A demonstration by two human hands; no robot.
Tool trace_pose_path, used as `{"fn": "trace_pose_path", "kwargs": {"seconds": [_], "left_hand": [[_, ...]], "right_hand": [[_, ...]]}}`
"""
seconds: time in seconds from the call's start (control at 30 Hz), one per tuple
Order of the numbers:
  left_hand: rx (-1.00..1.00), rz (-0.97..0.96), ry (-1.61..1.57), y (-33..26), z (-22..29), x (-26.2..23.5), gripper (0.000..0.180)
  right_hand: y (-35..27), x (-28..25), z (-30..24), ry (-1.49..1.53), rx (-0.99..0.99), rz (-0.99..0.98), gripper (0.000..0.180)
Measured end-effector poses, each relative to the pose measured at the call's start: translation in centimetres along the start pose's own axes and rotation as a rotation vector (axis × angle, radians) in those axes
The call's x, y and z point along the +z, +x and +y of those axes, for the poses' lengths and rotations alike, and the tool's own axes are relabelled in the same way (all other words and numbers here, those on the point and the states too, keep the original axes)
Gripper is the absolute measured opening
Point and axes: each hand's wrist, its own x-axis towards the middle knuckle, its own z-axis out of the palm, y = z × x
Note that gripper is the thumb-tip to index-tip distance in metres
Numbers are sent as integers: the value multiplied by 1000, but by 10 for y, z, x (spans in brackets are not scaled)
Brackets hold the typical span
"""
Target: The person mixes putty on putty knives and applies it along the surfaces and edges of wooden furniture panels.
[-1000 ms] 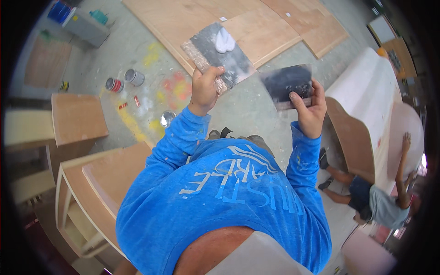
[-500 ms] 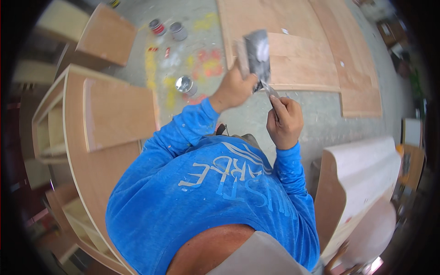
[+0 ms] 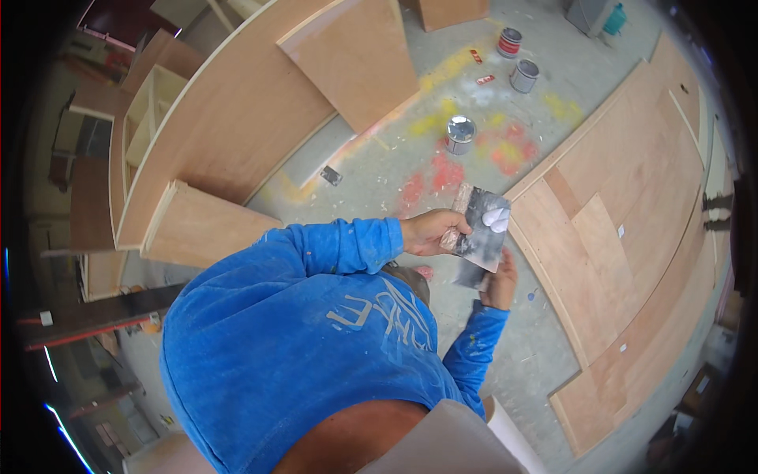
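Note:
My left hand (image 3: 429, 232) grips a wide flat scraper (image 3: 482, 240) by its pale wooden edge, thumb on top. The scraper's dark, smeared blade carries a lump of white putty (image 3: 496, 220). Close below it, my right hand (image 3: 500, 281) is closed on a putty knife, whose grey blade (image 3: 469, 275) shows blurred by the scraper's lower edge. The scraper partly covers the knife and my right fingers, so I cannot tell whether the two tools touch.
Joined plywood panels (image 3: 608, 237) lie on the floor at the right. An open can (image 3: 460, 133), a red-banded can (image 3: 509, 43) and a grey can (image 3: 524, 76) stand on the paint-stained concrete ahead. A long wooden cabinet (image 3: 229, 103) stands at the left.
My view and body have turned, so the cans and plywood appear farther right. The putty knife has moved from the scraper's face to below its edge. Both hands keep their tools.

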Motion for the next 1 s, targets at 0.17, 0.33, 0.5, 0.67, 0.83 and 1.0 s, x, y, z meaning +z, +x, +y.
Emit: {"fn": "trace_pose_path", "kwargs": {"seconds": [0.17, 0.33, 0.5, 0.67, 0.83, 1.0], "left_hand": [[388, 142, 197, -39, -19, -9, 30], [557, 190, 432, -91, 32, -31, 38], [589, 166, 285, -168, 52, -89, 36], [494, 193, 122, -209, 64, -150, 37], [506, 217, 138, -226, 60, -191, 35], [504, 197, 37, -259, 66, -223, 36]], "right_hand": [[-3, -26, 24, -716, -194, -193, 26], [8, -41, 20, -1376, -284, 34, 20], [14, 35, 30, -1186, -283, 142, 21], [34, 136, 64, -1311, -212, -15, 31], [37, 175, 77, -1463, -94, -64, 33], [39, 204, 95, -1485, -37, -79, 33]]}}
